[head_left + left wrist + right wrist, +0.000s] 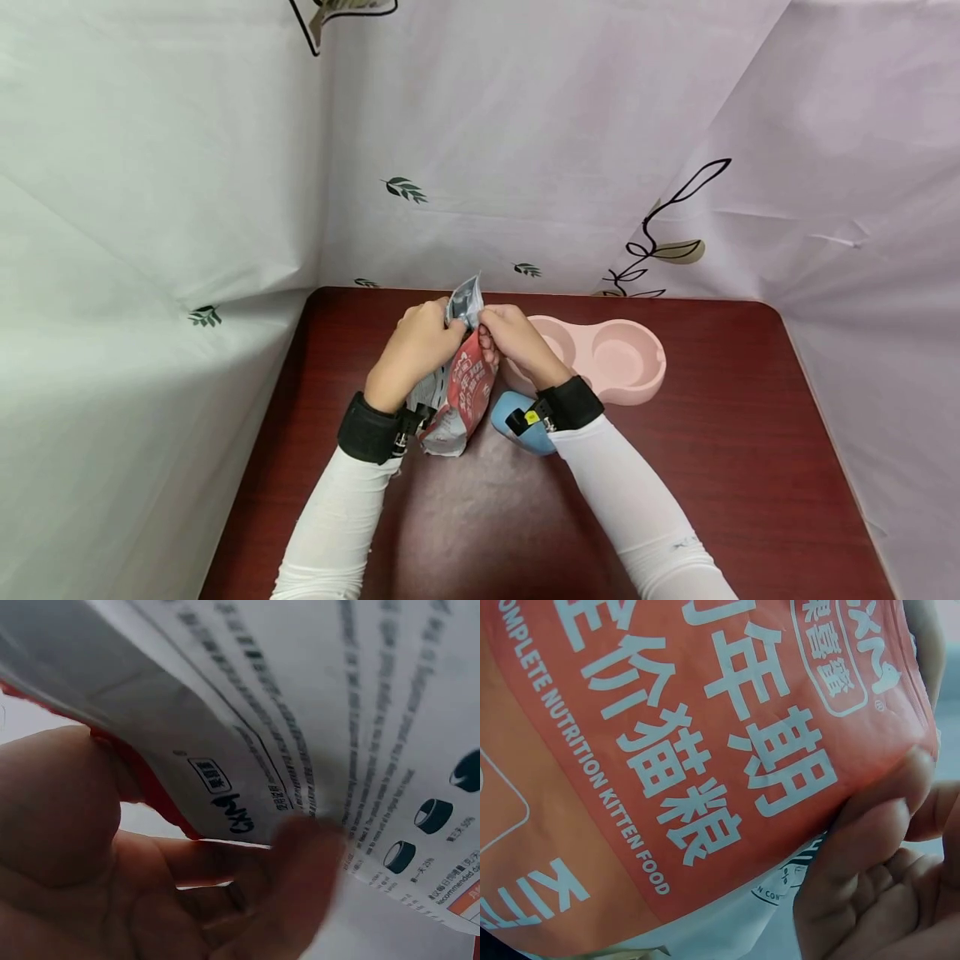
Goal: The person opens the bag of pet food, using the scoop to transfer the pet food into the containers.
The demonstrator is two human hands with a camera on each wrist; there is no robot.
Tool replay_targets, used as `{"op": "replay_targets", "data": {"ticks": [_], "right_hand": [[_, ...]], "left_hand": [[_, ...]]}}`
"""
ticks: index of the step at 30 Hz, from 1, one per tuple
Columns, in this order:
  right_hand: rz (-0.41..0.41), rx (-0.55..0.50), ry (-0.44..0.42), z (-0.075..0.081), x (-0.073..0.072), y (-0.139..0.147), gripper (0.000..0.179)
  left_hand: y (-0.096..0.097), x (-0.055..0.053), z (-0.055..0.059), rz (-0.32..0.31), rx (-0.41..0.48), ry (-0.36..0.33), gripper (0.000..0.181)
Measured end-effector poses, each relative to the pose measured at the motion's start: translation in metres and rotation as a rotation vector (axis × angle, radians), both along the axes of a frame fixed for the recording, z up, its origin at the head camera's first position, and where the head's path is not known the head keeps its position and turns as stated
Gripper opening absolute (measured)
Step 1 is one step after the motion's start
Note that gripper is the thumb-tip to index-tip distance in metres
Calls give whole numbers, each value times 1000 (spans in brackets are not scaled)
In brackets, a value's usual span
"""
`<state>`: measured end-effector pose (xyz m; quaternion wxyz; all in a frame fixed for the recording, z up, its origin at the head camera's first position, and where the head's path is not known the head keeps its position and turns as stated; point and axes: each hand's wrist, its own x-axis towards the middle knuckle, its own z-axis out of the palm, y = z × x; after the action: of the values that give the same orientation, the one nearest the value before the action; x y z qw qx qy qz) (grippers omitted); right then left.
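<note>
A red and white bag of kitten food (471, 383) stands upright on the table between both hands. My left hand (420, 337) grips its top edge from the left, and my right hand (521, 337) pinches the edge opposite. Between the thumbs the top shows a silvery inner surface. The left wrist view has the bag's white printed back (360, 735) against the curled fingers (307, 877). On the right wrist view, thumb and fingers (877, 832) pinch the edge of the orange-red front (727, 742), lettered "Complete Nutrition Kitten Food".
A pink double bowl (588, 346) sits behind and right of the bag, partly covered by my right hand. Under the right wrist lies a light-blue rounded object (536, 442), partly hidden. The dark red table (750, 433) ends at a patterned white cloth (487, 167) behind.
</note>
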<state>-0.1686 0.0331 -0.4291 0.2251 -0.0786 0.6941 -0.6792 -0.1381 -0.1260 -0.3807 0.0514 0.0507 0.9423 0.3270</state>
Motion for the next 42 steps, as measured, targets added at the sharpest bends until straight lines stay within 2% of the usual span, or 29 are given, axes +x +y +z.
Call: {"op": "replay_targets", "data": {"ticks": [5,9,14,17,23,28,32,36,39,42], "right_hand": [[27,101,24,2,1,-3,47],[68,194,46,5,2,-4,40],[71,404,168,13,6,-2,36],[80,474,208,17,8,1,35],[88,481,206,16,9,2,33],[74,492,230,15,8,2,35],[91,458,231,16,8,4,37],[111,397,228,14,8,7,35],[88,379,224,13,10,9,33],[77,363,204,13,12,12,33]], "left_hand": [[1,0,1,-5,-19,5,32],[2,-1,0,2,10,-10,29],[3,-1,-2,17,1,8,40],[3,0,-3,21,13,4,43],[3,2,-7,31,93,6,40],[3,3,-8,10,109,-15,42],[1,4,-8,-2,123,-37,45],[-4,6,-8,9,124,12,41],[-5,6,-8,12,117,58,32],[-6,7,-6,18,108,71,26]]}}
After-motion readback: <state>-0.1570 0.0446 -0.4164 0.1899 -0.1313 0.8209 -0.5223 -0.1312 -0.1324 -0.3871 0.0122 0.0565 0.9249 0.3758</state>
